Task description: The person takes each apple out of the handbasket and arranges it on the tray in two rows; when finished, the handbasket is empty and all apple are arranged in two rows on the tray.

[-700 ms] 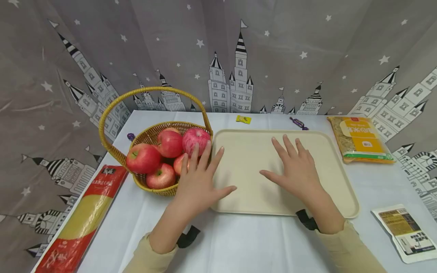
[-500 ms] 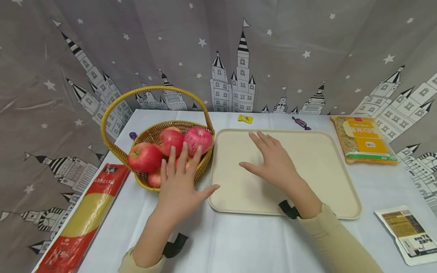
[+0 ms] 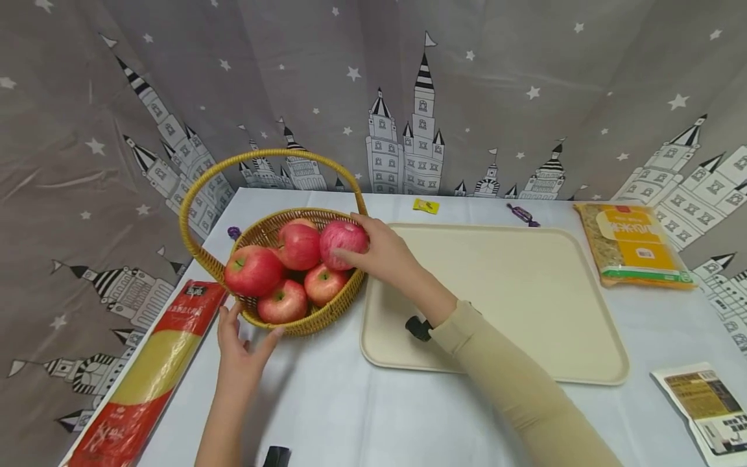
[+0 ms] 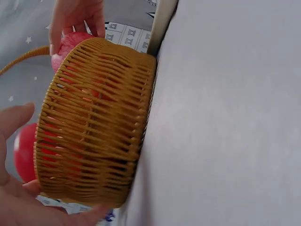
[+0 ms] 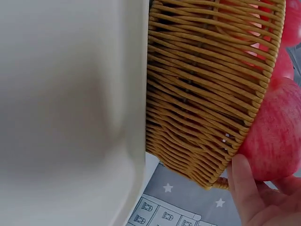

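A yellow wicker basket point(image 3: 318, 322) with a tall hoop handle holds several red apples at the left of the table. My right hand point(image 3: 382, 253) reaches over its right rim and grips a pink-red apple point(image 3: 340, 239), thumb in front and fingers at the far side. The right wrist view shows fingertips point(image 5: 242, 172) against this apple point(image 5: 277, 132). Near the basket's front left end is my left hand point(image 3: 239, 353), thumb and fingers spread around it. In the left wrist view, fingers touch the wicker wall point(image 4: 94, 117) low down, while the thumb stands apart from it.
Right of the basket lies a cream tray point(image 3: 496, 292), under my right forearm. A red-and-yellow packet point(image 3: 146, 370) lies at left. At right are a grain bag point(image 3: 639, 246) and a small pouch point(image 3: 706, 408). Wrapped candies point(image 3: 426, 206) lie along the back.
My right hand has moved left from above the tray onto the pink-red apple. My left hand has dropped from over the apples to the basket's front left side.
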`<state>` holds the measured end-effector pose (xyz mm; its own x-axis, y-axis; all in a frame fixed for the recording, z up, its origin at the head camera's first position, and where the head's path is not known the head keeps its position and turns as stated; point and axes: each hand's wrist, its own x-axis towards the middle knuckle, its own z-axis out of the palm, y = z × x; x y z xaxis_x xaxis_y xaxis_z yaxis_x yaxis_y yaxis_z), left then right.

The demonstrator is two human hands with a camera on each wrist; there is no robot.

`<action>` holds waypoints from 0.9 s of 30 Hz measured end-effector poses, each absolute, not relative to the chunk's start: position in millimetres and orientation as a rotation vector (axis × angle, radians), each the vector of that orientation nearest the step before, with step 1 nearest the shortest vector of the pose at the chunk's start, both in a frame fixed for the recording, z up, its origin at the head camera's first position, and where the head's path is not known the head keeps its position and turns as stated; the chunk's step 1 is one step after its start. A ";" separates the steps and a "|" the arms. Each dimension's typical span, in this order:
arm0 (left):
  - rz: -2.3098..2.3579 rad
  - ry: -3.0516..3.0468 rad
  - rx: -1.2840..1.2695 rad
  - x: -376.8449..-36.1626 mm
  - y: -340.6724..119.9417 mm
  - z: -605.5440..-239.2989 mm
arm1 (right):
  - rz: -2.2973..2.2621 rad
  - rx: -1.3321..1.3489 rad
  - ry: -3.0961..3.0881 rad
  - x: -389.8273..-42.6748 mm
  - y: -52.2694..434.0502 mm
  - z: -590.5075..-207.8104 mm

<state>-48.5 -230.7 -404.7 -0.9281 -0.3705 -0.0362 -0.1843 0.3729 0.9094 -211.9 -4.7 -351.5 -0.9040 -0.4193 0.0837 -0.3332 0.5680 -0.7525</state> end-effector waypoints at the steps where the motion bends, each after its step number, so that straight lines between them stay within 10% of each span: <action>1: -1.672 -2.412 0.511 -51.7 -231.4 -407.8 | -1.252 -0.629 2.687 -214.2 -5.2 -352.5; 11: -1.958 -2.131 0.597 -63.9 -228.1 -417.2 | -1.275 -0.693 2.728 -209.3 23.8 -347.1; 27: -2.040 -1.906 0.653 -70.4 -221.7 -420.9 | -0.966 -0.011 3.048 -221.0 310.0 -385.1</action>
<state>-70.4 -221.7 -420.9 -0.8606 -0.4904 -0.1377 -0.1041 -0.0953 0.9900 -221.0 310.0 -385.1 -0.9984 0.0101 0.0550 -0.0234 0.8176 -0.5754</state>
